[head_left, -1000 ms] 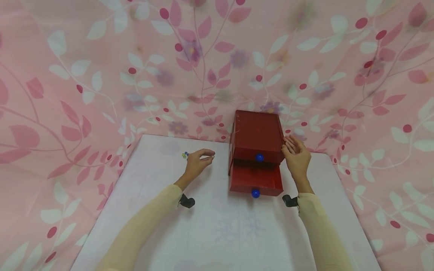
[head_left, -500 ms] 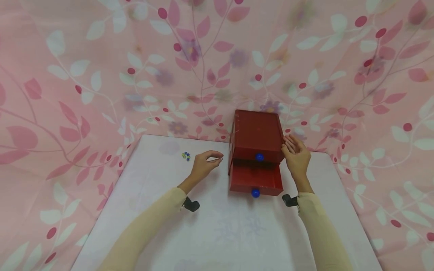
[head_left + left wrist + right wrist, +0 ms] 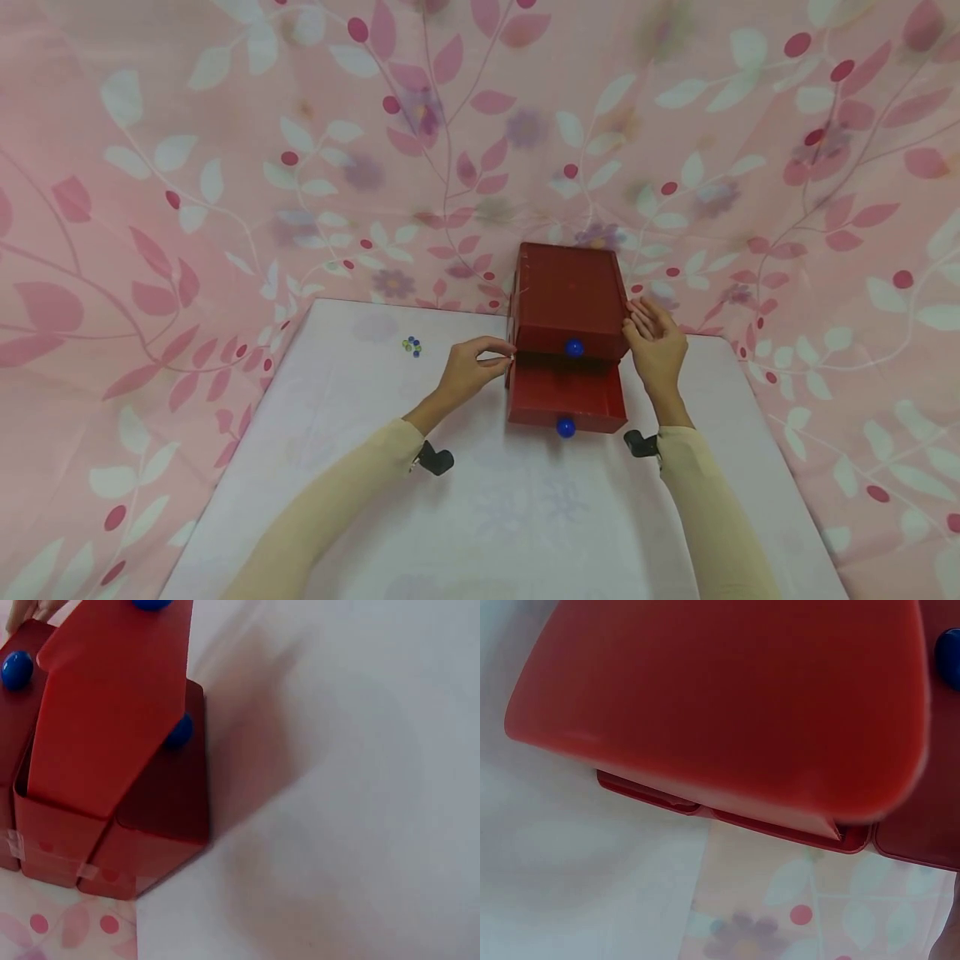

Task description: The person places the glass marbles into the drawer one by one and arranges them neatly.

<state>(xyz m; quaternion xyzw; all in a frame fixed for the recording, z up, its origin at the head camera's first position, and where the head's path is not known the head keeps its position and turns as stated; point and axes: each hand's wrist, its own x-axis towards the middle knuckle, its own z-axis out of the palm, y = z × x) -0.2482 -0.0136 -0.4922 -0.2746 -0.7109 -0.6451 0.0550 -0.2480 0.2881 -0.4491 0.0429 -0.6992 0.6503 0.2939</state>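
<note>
A red cabinet of drawers (image 3: 570, 292) stands at the back of the table, its middle drawer (image 3: 566, 392) pulled out by a blue knob. My left hand (image 3: 467, 371) is at the drawer's left edge, thumb and fingertips pinching a tiny thing that looks like a marble, mostly hidden by the fingers. My right hand (image 3: 658, 346) rests against the cabinet's right side, fingers extended along it and thumb near the front corner. In the left wrist view the drawer (image 3: 112, 712) juts out above the lower front; the right wrist view shows its side (image 3: 720, 697) up close.
Several blue and yellow-green marbles (image 3: 412, 345) lie on the white tabletop (image 3: 360, 392), left of the cabinet. A pink floral cloth (image 3: 450, 125) hangs behind and around the table. Another blue knob (image 3: 574, 347) sticks out above the open drawer.
My left hand has travelled right, from beside the loose marbles to the drawer's left edge, still pinching the tiny thing. The right hand and cabinet stay in place.
</note>
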